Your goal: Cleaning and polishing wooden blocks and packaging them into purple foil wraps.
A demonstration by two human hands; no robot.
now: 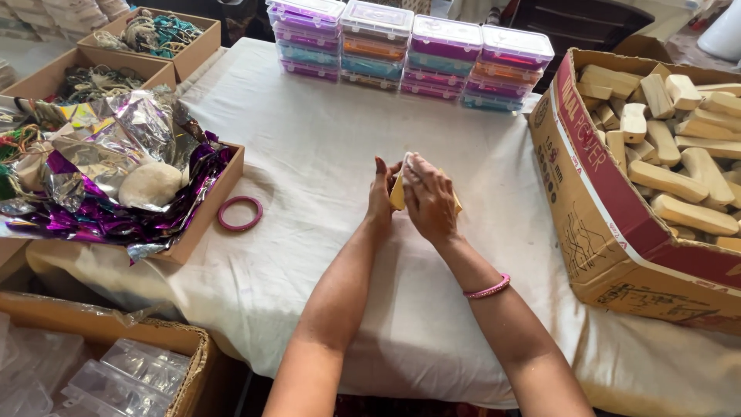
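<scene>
Both my hands meet over the middle of the white-clothed table. My left hand and my right hand together hold a small yellowish wooden block, mostly hidden between the fingers. A bit of white material shows at the fingertips of my right hand. A pink bangle sits on my right wrist. On the cloth to the left lies a loose pink ring.
A large cardboard box full of pale wooden blocks stands at the right. Stacked clear lidded boxes line the far edge. A tray of shiny purple and silver foil lies at left; a box of clear plastic cases is lower left.
</scene>
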